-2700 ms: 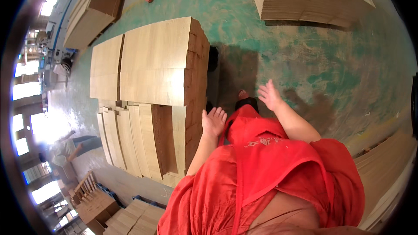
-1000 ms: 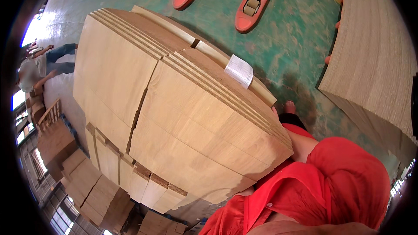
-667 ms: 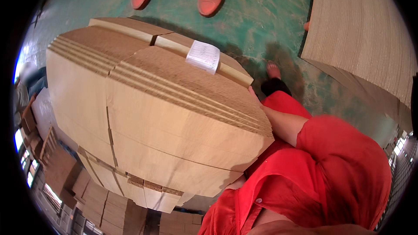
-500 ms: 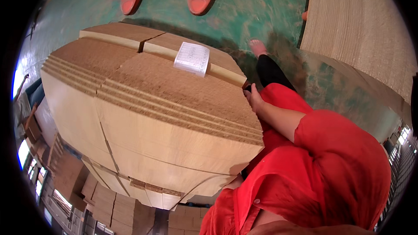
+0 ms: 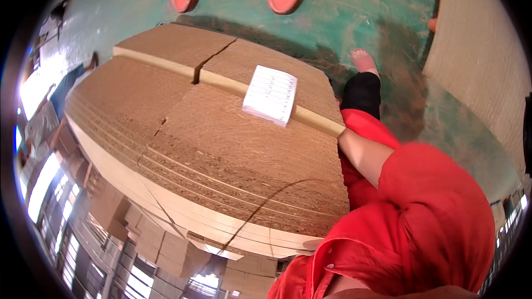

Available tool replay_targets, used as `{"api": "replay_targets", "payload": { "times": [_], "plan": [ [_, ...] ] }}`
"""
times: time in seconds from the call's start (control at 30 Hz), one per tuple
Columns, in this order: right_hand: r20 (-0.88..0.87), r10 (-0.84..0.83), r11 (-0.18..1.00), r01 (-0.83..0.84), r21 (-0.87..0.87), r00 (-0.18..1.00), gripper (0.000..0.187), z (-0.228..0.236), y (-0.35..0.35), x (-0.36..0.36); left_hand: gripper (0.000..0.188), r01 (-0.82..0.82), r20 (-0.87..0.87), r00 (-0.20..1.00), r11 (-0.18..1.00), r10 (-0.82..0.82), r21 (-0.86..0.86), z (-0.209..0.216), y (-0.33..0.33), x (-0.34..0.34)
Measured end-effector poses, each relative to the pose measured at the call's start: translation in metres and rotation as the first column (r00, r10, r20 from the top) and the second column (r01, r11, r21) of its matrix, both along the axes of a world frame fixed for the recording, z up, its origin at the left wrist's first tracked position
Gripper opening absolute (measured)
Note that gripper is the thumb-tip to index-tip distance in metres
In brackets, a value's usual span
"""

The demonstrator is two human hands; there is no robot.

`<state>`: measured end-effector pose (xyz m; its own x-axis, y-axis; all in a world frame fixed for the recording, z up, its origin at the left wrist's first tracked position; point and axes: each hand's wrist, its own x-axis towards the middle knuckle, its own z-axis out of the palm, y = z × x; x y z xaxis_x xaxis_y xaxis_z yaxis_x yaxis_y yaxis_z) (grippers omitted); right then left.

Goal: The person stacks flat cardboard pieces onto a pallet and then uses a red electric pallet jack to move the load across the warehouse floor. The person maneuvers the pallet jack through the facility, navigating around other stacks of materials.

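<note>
Brown chipboard shows on the stepped stack of pale-faced rectangular boards, ahead and left, the white printed paper sheet lying across its step, perhaps as a label. The bare right forearm angles to its end, perhaps bracing it; both hands are hidden, their grip untellable.

Papers lie on the board stack; beyond, apparently pallet-jack forks.

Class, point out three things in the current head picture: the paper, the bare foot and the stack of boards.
Paper point(image 5: 271, 95), head view: middle of its printed face.
Bare foot point(image 5: 364, 61), head view: its upper side.
Stack of boards point(image 5: 233, 144), head view: its brown face.
</note>
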<state>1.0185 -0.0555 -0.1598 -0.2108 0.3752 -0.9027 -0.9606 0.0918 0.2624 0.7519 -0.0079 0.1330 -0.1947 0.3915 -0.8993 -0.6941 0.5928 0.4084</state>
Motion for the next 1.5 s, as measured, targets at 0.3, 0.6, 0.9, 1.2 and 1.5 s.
{"api": "replay_targets", "payload": {
  "times": [0.3, 0.6, 0.9, 1.2, 1.5],
  "plan": [
    [-0.049, 0.134, 0.991, -0.133, 0.029, 0.990, 0.096, 0.011, 0.006, -0.002, 0.066, -0.076, -0.031, 0.997, 0.997, 0.076, 0.004, 0.011, -0.019, 0.002],
    [-0.138, 0.355, 0.934, -0.345, 0.088, 0.925, 0.097, 0.084, -0.014, 0.012, 0.067, -0.205, 0.017, 0.979, 0.978, 0.204, 0.034, 0.017, -0.055, 0.010],
    [-0.018, 0.614, 0.771, -0.595, 0.227, 0.789, 0.093, 0.251, -0.008, 0.044, 0.067, -0.431, 0.135, 0.898, 0.897, 0.418, 0.093, 0.024, -0.107, 0.014],
    [0.163, 0.626, 0.749, -0.646, 0.146, 0.762, 0.088, 0.328, 0.014, 0.058, 0.067, -0.752, 0.796, -0.441, 0.314, 0.415, -0.580, 0.008, -0.116, 0.000],
    [0.254, 0.621, 0.694, -0.671, 0.260, 0.741, 0.076, 0.338, 0.012, 0.035, 0.065, -0.618, 0.421, 0.768, 0.730, 0.482, 0.292, 0.004, -0.079, 0.011]
  ]
}}
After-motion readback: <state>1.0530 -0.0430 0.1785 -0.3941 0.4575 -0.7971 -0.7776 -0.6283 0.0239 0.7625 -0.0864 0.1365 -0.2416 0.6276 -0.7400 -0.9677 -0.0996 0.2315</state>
